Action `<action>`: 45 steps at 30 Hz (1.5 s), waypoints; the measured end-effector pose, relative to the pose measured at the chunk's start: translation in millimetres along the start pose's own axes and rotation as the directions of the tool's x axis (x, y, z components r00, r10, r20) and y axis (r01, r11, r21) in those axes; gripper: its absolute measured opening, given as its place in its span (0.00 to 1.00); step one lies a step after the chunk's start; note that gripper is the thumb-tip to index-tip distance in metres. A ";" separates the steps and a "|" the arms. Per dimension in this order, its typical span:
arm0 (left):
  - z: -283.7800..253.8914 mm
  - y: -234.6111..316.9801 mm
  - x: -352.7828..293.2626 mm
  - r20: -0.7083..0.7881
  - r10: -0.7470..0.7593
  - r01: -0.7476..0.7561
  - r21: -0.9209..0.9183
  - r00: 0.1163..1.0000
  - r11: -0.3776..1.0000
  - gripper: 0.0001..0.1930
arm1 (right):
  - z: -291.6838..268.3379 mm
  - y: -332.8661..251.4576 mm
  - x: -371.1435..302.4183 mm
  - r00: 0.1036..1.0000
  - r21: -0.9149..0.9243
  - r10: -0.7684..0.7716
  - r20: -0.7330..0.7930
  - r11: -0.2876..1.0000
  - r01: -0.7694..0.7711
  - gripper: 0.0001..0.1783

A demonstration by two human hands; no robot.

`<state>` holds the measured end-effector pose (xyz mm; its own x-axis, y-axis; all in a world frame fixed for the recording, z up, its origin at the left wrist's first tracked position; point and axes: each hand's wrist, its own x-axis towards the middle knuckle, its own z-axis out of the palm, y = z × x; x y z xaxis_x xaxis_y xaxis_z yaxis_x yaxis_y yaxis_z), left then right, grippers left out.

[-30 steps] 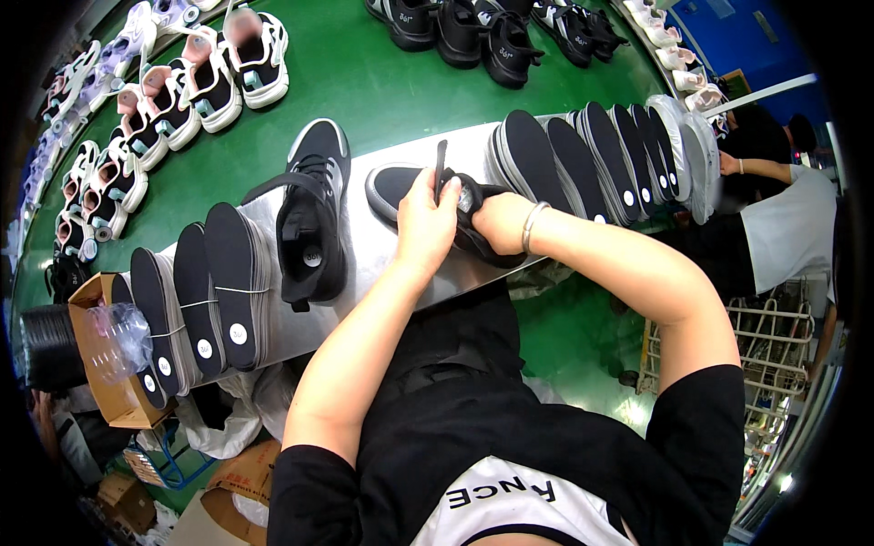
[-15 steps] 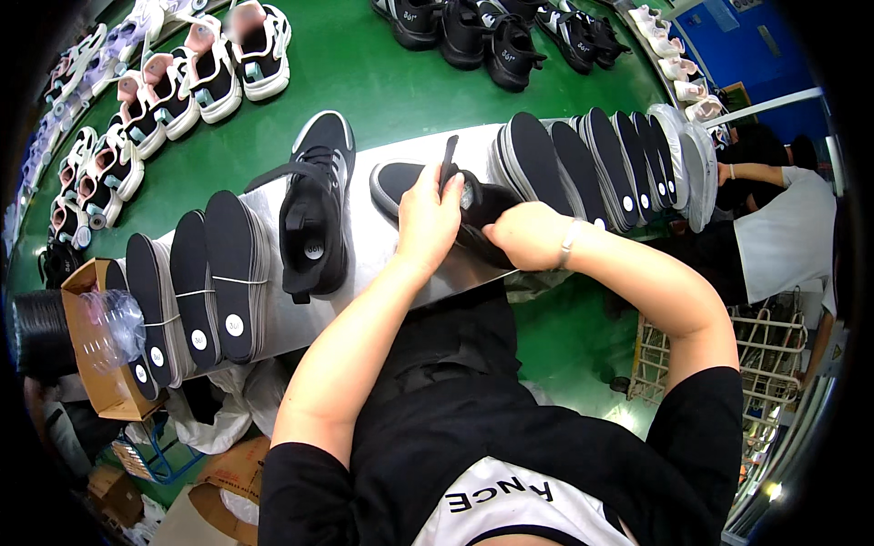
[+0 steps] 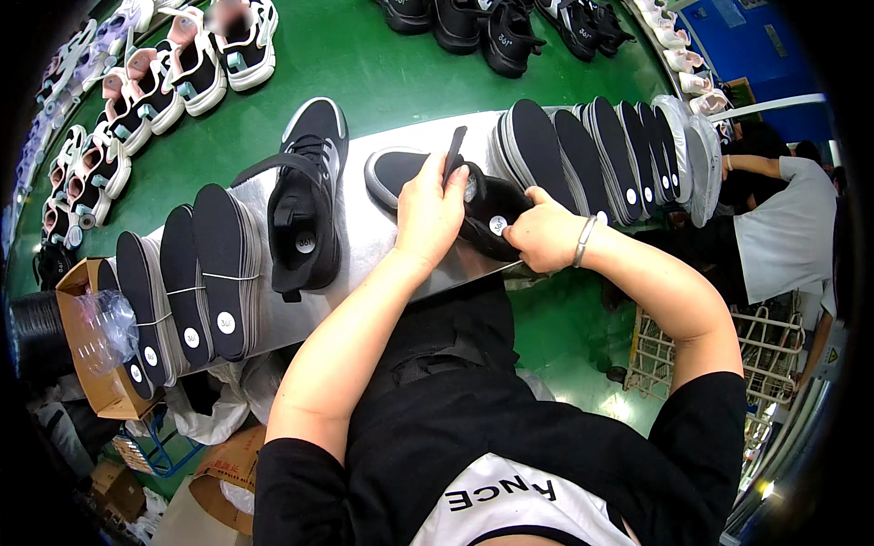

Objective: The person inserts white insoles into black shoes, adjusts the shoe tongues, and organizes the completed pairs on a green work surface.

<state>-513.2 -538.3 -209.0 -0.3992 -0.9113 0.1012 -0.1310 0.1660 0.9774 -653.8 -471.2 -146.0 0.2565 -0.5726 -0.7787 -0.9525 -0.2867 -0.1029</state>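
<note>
A black sneaker (image 3: 386, 175) with a grey-edged toe lies on the metal bench, toe to the left and heel toward my right hand. My left hand (image 3: 430, 217) is closed on its upper by the tongue, and a loose black strap (image 3: 455, 150) sticks up beside the fingers. My right hand (image 3: 546, 233) pinches the heel collar. Inside the opening shows a white round label (image 3: 497, 225). The matching sneaker (image 3: 308, 196) stands to the left, its strap hanging out sideways and a round label visible inside.
Banded stacks of black insoles (image 3: 228, 273) stand on the bench's left end, more insole stacks (image 3: 537, 150) on its right. Pink-and-black shoes (image 3: 196, 68) and black shoes (image 3: 505, 41) line the green surface beyond. A carton (image 3: 86, 350) sits far left; a person (image 3: 787, 223) works at right.
My right hand has shifted slightly right and up at the heel, and the label inside the shoe has come into sight. My left hand keeps its hold. The whole view has shifted a little.
</note>
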 end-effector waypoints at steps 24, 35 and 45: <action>6.8 8.0 -5.2 0.085 -0.068 0.083 -0.188 0.994 0.979 0.08 | 12.5 -7.1 24.5 0.836 0.928 0.505 -0.214 -0.163 0.335 0.08; -6.2 5.8 2.8 0.394 -0.298 0.487 -0.584 0.869 0.650 0.05 | 7.8 -6.1 17.0 0.841 0.948 0.517 -0.160 -0.157 0.277 0.19; 0.5 1.2 -17.5 0.208 -0.264 0.332 -0.696 0.942 0.636 0.06 | 19.2 29.3 -1.7 0.910 0.877 0.209 -0.359 -0.259 0.405 0.06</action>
<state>-506.9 -521.9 -209.7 -0.5299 -0.8238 -0.2012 0.4160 -0.4593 0.7848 -685.3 -463.8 -159.6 0.0937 -0.8563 -0.5079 0.2069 0.5157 -0.8314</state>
